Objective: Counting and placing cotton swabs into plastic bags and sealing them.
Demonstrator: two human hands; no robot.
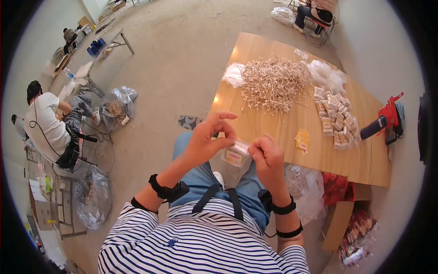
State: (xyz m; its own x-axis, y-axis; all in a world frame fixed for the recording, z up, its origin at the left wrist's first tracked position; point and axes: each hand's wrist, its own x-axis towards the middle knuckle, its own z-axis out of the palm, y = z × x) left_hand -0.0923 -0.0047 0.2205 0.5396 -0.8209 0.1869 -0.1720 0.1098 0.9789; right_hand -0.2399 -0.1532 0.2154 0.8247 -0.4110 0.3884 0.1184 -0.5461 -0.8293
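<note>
Above my lap is a small clear bag of cotton swabs [237, 154], with the white tips in a row and a yellow and white card inside. My left hand [211, 140] has thumb and fingertips closed at the bag's upper left, its other fingers raised. At the upper right edge of the bag, my right hand [268, 157] pinches the plastic, fingers curled in. Beside my right hand, a few yellow cards [301, 140] lie on the wooden table [269, 130]. Farther back on it is a big heap of loose cotton swabs [276, 82].
Filled swab packets [336, 116] are piled on the table's right, near clear plastic bags [327, 76] and a dark cylinder [374, 128]. Below the near edge stand a cardboard box [340, 223] and a plastic sack [303, 192]. A seated person [52, 123] works at the left.
</note>
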